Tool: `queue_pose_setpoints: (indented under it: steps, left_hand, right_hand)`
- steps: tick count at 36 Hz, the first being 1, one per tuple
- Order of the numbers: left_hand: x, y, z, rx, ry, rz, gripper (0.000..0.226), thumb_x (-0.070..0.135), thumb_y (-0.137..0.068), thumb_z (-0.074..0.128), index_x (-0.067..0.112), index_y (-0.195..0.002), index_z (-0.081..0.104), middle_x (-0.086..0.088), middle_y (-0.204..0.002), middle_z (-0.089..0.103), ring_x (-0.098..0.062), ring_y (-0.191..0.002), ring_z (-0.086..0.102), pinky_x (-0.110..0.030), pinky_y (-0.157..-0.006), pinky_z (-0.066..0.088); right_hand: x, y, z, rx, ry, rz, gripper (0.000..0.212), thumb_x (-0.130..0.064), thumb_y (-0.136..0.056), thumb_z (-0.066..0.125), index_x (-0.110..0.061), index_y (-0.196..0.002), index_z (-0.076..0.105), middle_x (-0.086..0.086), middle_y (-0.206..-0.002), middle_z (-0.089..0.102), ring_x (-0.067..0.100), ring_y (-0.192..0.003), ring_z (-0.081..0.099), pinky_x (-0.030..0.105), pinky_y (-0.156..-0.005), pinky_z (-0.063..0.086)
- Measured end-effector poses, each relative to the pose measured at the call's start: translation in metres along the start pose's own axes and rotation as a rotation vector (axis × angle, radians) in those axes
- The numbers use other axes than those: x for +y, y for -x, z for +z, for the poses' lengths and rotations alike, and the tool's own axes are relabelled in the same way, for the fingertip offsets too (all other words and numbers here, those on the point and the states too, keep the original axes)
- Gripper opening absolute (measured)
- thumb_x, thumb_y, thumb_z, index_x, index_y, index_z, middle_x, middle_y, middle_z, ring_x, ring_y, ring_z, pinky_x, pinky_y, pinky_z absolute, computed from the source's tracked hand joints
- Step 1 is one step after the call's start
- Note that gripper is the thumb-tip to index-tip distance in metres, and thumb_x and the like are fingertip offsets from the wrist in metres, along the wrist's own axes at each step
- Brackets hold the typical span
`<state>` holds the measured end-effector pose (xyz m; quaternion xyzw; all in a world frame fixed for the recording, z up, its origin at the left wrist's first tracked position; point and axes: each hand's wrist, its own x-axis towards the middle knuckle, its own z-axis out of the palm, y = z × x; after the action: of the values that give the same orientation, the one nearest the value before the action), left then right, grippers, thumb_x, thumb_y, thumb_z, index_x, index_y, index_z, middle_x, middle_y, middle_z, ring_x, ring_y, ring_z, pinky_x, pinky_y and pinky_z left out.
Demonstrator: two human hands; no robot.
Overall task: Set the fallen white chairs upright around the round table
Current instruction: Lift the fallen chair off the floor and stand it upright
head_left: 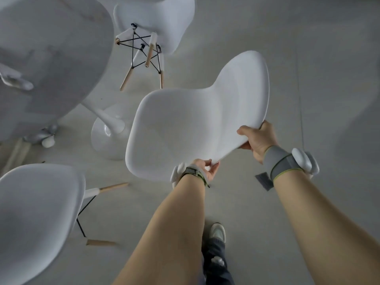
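I hold a white shell chair (191,124) in the middle of the head view, its seat facing me and its legs hidden beneath it. My left hand (205,168) pinches the near edge of the shell. My right hand (257,138) grips the edge at the backrest side. The round white table (41,58) fills the upper left, its pedestal base (107,134) beside the chair I hold. A second white chair (156,19) lies tipped at the top, its wood-tipped legs pointing toward me. A third white chair (35,219) is at lower left, legs sticking out to the right.
The grey floor (308,68) stretches open to the right. My shoe (217,232) and trouser leg show between my forearms. A small white object (48,141) lies under the table's edge at left.
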<state>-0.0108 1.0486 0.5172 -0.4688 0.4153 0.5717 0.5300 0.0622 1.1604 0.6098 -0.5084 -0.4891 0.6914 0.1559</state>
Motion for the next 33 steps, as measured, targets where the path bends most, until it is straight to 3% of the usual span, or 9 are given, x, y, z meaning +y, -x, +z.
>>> queue_pose_setpoints:
  steps: [2,5,9,13,22,26,29,33]
  left_hand:
    - [0.004,0.001,0.001,0.045,-0.051,-0.011,0.014,-0.008,-0.094,0.041,-0.004,-0.107,0.043,-0.018,-0.074,0.05,-0.028,-0.057,0.052,-0.029,-0.02,0.042]
    - [0.01,0.001,0.002,0.114,-0.13,-0.004,0.009,-0.008,-0.095,0.038,-0.004,-0.099,0.045,-0.017,-0.086,0.054,-0.029,-0.057,0.052,-0.031,-0.022,0.045]
    - [0.012,-0.002,0.003,0.162,-0.212,0.02,0.024,-0.01,-0.093,0.038,0.0,-0.115,0.042,-0.018,-0.104,0.051,-0.031,-0.057,0.054,-0.03,-0.024,0.046]
    - [0.01,0.003,0.009,0.143,-0.268,0.04,0.017,-0.01,-0.094,0.037,-0.002,-0.108,0.043,-0.017,-0.099,0.052,-0.031,-0.057,0.052,-0.03,-0.023,0.046]
    - [0.007,0.006,0.018,0.112,-0.248,0.071,0.016,-0.01,-0.095,0.035,0.0,-0.106,0.041,-0.014,-0.104,0.049,-0.028,-0.059,0.05,-0.028,-0.021,0.044]
    - [0.007,0.007,0.015,0.088,-0.24,0.055,0.018,-0.01,-0.094,0.039,-0.003,-0.08,0.046,-0.016,-0.08,0.05,-0.027,-0.059,0.052,-0.028,-0.022,0.044]
    - [0.003,0.006,0.014,0.069,-0.148,0.06,0.023,-0.005,-0.097,0.039,-0.003,-0.075,0.045,-0.015,-0.085,0.051,-0.025,-0.06,0.052,-0.027,-0.022,0.044]
    - [0.001,0.017,0.01,0.039,-0.109,0.084,0.018,-0.007,-0.096,0.038,-0.004,-0.08,0.046,-0.018,-0.093,0.053,-0.026,-0.079,0.06,-0.031,-0.039,0.055]
  right_hand:
    - [0.001,0.002,0.001,0.014,-0.006,-0.021,0.019,0.01,-0.081,0.054,-0.009,-0.083,0.055,0.001,-0.074,0.058,0.016,-0.065,0.057,0.025,-0.039,0.055]
    - [0.004,0.007,0.002,0.025,-0.023,-0.047,0.022,0.01,-0.081,0.053,-0.007,-0.094,0.053,0.0,-0.075,0.058,0.014,-0.066,0.057,0.026,-0.041,0.055]
    - [0.009,0.012,-0.001,0.056,-0.054,-0.071,0.027,0.01,-0.081,0.052,-0.011,-0.098,0.051,-0.003,-0.077,0.059,0.013,-0.068,0.057,0.026,-0.043,0.056]
    - [0.012,0.011,-0.005,0.057,-0.084,-0.079,0.026,0.009,-0.082,0.052,-0.017,-0.085,0.052,-0.003,-0.078,0.059,0.013,-0.071,0.058,0.025,-0.045,0.058]
    - [0.006,0.002,-0.011,0.021,-0.062,-0.093,0.023,0.008,-0.083,0.051,-0.011,-0.096,0.052,-0.002,-0.081,0.059,0.013,-0.072,0.059,0.024,-0.042,0.056]
    - [0.009,0.0,-0.01,0.027,-0.054,-0.093,0.024,0.007,-0.083,0.051,-0.01,-0.101,0.051,-0.002,-0.081,0.059,0.014,-0.074,0.059,0.026,-0.045,0.058]
    - [0.01,-0.001,-0.012,0.006,-0.027,-0.085,0.025,0.006,-0.084,0.052,-0.011,-0.102,0.051,-0.003,-0.082,0.06,0.013,-0.075,0.059,0.025,-0.047,0.059]
    - [0.007,0.002,-0.011,0.004,0.008,-0.096,0.031,0.005,-0.083,0.051,-0.012,-0.108,0.047,-0.006,-0.085,0.057,0.012,-0.078,0.059,0.025,-0.046,0.058]
